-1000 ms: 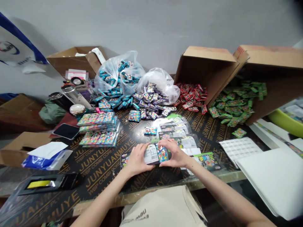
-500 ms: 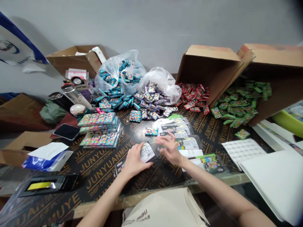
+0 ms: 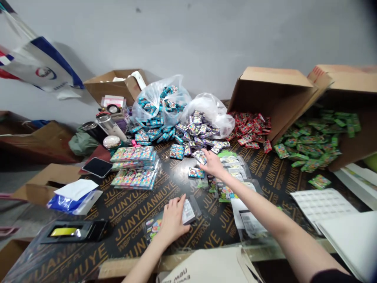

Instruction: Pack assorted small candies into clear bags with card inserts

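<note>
My left hand (image 3: 173, 220) lies flat on a printed card in a clear plastic sleeve (image 3: 188, 212), fingers stretched out, covering its middle. Farther forward, my right hand (image 3: 212, 163) pinches a small purple-and-white packet (image 3: 199, 157) at the near edge of the purple packet pile (image 3: 198, 125). Just below those fingers a single blue packet (image 3: 196, 172) rests on the table. Under and beside my right forearm lie several overlapping printed cards in clear sleeves (image 3: 235, 167), partly hidden by the arm.
Blue packets fill a clear bag (image 3: 160, 104). Red packets (image 3: 250, 129) and green packets (image 3: 312, 141) spill from cardboard boxes (image 3: 271, 94). Stacks of filled sleeves (image 3: 134, 167) stand left, near a phone (image 3: 97, 167) and steel flasks (image 3: 110, 125). White sheets (image 3: 324, 204) lie right.
My right hand has moved forward from above the sleeved cards to the purple pile and closed on a packet. My left hand stays on its card. The camera view has shifted.
</note>
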The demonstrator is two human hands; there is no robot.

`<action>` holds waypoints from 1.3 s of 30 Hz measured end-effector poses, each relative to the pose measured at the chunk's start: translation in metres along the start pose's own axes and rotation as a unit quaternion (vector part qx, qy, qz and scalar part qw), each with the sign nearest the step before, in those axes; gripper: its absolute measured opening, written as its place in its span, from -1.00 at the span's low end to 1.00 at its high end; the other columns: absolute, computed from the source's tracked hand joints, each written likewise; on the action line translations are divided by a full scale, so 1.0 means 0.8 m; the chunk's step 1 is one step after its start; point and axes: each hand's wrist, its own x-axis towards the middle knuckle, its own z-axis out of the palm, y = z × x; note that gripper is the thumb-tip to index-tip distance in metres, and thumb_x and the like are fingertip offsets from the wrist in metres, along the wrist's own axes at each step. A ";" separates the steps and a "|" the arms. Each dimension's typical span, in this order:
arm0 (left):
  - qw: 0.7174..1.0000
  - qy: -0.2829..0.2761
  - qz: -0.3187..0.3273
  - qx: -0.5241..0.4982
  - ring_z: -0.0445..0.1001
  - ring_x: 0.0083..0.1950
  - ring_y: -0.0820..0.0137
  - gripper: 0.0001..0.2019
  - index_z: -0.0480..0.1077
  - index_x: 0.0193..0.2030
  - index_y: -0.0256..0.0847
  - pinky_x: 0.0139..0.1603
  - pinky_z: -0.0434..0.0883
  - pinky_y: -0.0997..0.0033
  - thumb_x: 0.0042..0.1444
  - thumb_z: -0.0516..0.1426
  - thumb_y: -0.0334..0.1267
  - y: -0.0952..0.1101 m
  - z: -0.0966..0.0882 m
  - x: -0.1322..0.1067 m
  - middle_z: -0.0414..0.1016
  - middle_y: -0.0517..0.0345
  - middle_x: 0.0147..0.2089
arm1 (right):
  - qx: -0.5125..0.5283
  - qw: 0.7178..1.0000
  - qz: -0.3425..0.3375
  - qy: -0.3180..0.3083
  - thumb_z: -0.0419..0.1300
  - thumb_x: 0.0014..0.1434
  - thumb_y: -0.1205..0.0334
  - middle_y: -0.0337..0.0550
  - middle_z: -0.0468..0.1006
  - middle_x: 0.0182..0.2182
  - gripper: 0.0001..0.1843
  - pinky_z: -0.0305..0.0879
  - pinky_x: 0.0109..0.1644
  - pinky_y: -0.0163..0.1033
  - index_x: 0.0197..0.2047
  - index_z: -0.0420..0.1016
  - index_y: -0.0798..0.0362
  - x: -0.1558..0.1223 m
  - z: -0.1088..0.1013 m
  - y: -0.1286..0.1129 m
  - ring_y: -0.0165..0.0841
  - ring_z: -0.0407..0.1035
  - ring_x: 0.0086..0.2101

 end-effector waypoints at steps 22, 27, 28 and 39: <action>0.984 0.040 0.047 -0.167 0.22 0.09 0.14 0.01 -0.21 0.30 -0.16 0.10 0.18 0.10 -0.31 0.24 -0.28 0.007 -0.015 0.011 0.20 -0.04 0.09 | 0.263 0.947 -0.167 -0.072 0.26 -0.10 0.18 0.02 0.25 0.09 -0.15 0.08 0.11 -0.07 0.23 -0.02 0.03 -0.156 -0.013 -0.011 -0.18 0.16 0.06; 0.971 0.041 0.103 -0.212 0.22 0.12 0.17 0.06 -0.31 0.32 -0.18 0.14 0.17 0.12 -0.30 0.22 -0.35 0.016 -0.017 0.020 0.20 -0.04 0.12 | 0.210 0.951 -0.204 -0.103 0.25 -0.16 0.29 0.04 0.31 0.02 -0.18 0.09 0.07 -0.06 0.19 0.07 0.08 -0.166 -0.035 -0.039 -0.14 0.17 0.01; 0.969 0.033 0.109 -0.218 0.23 0.11 0.17 0.06 -0.32 0.32 -0.18 0.14 0.18 0.13 -0.30 0.22 -0.36 0.019 -0.018 0.022 0.21 -0.03 0.11 | 0.216 0.948 -0.210 -0.108 0.25 -0.17 0.28 0.04 0.32 0.02 -0.17 0.08 0.07 -0.07 0.19 0.07 0.09 -0.165 -0.036 -0.039 -0.14 0.18 0.01; 0.971 0.036 0.086 -0.219 0.29 0.11 0.21 0.00 -0.39 0.32 -0.15 0.11 0.23 0.15 -0.16 0.19 -0.22 0.036 -0.010 0.046 0.26 -0.02 0.11 | 0.255 0.955 -0.148 -0.041 0.17 0.04 -0.06 0.06 0.24 0.14 -0.16 -0.18 0.20 -0.01 0.27 -0.10 0.06 -0.186 -0.020 -0.024 -0.22 0.18 0.08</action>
